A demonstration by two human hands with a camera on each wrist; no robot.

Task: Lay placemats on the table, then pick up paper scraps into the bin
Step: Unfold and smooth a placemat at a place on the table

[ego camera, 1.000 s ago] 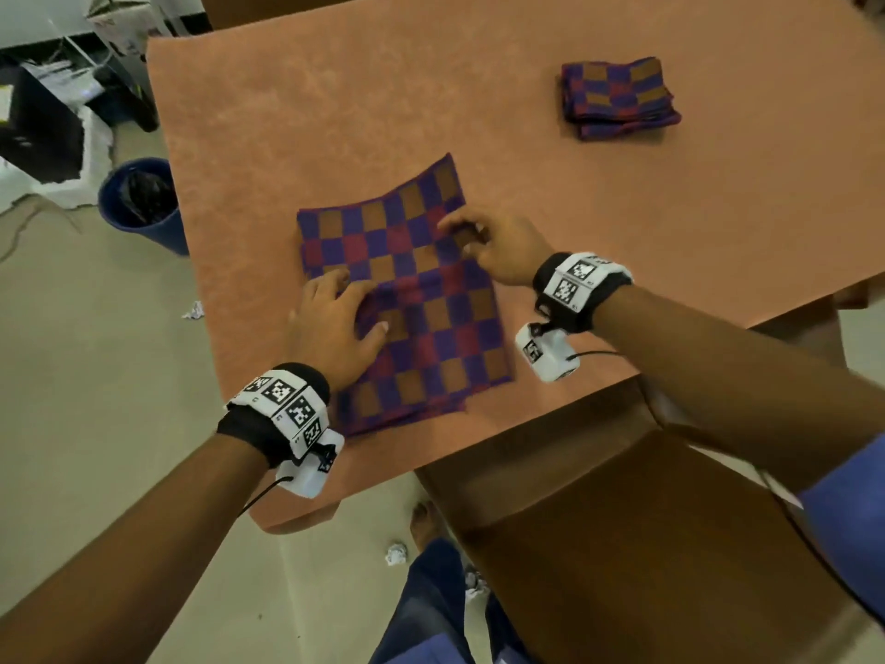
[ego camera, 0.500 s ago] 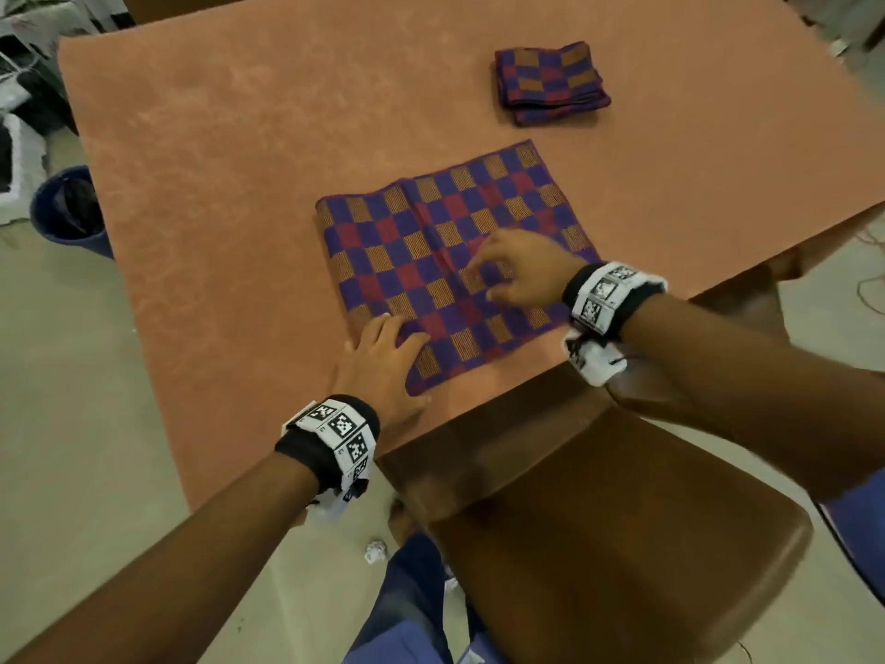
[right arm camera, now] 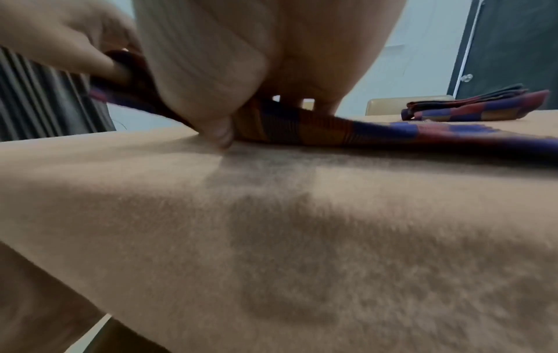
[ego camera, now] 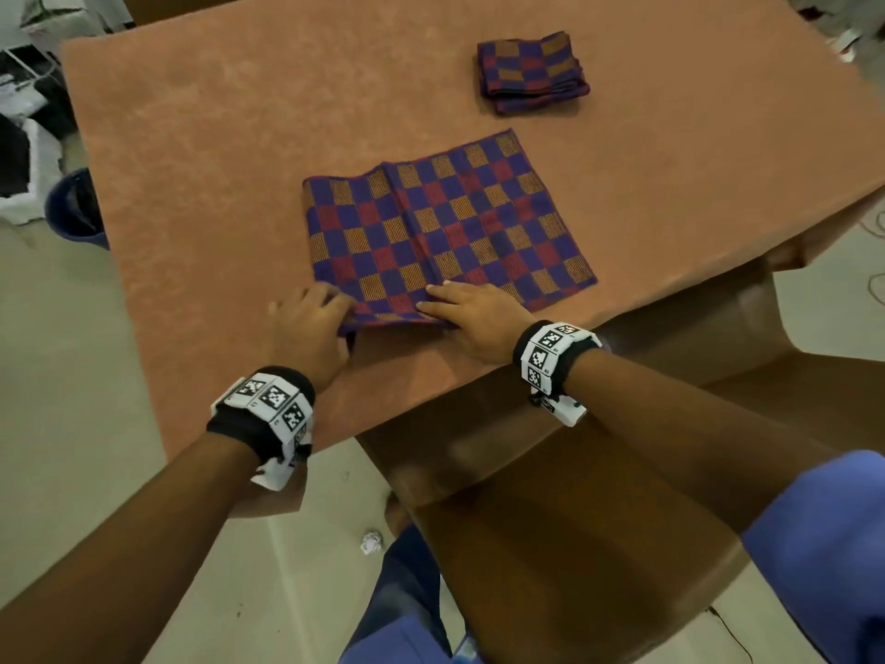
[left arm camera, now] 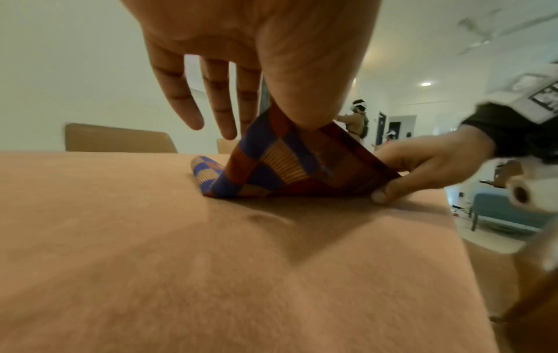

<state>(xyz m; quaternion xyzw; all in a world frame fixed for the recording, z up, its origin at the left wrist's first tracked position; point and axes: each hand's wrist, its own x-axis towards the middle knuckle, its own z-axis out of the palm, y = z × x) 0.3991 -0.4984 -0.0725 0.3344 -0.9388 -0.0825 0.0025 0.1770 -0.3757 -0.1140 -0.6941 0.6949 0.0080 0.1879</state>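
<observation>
Both hands sit on the near edge of the checked blue, red and orange woven placemat (ego camera: 445,227), which lies partly unfolded on the salmon-coloured felt-covered table (ego camera: 239,136). On the left hand (ego camera: 306,335) the thumb and forefinger pinch the near-left corner and raise it off the cloth, the other three fingers (left arm camera: 193,114) hanging loose and straight beyond it. Just to its right, the right hand (ego camera: 479,323) has its thumb tucked under the same edge and its fingers lying on top, so it too holds the fabric lightly. From both hands the placemat runs away across the table and to the right; its long axis lies left to right, with a fold crease running away from the right hand's fingertips. My reading is that the coming move turns on that lifted corner: it is on the left hand's side, so the left hand is the one placed to draw the last fold outward to the left while the right holds the middle of the edge down. Well beyond the right hand lies one stack of folded checked placemats (ego camera: 531,71), how many I cannot count. One crumpled white paper scrap (ego camera: 371,541) shows on the floor below the left wrist, and one dark blue round bin (ego camera: 72,208) stands far to the left of that hand. Behind the wrists is a brown chair (ego camera: 574,519).
</observation>
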